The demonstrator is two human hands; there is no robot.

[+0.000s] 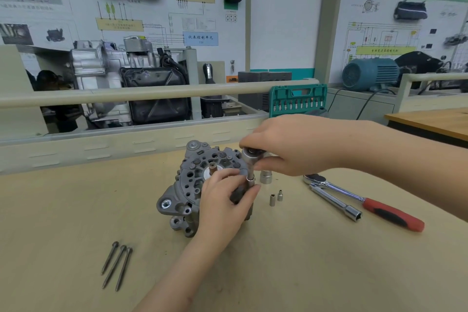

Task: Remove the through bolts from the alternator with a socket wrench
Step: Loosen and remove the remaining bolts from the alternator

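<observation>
A grey alternator (192, 180) stands on the wooden bench with its end cover facing up. My left hand (225, 200) grips its right side, fingers curled around the housing. My right hand (291, 144) grips the head of a small socket wrench (249, 157) whose socket stands upright on the alternator's right edge; the bolt under it is hidden. Three long through bolts (117, 265) lie side by side on the bench at the front left.
A red-handled ratchet (367, 202) and a long extension socket (336, 204) lie to the right. A large socket (266, 176) and two small sockets (276, 197) stand near the alternator. A green tool case (298, 99) stands open behind. A rail and training rigs line the back.
</observation>
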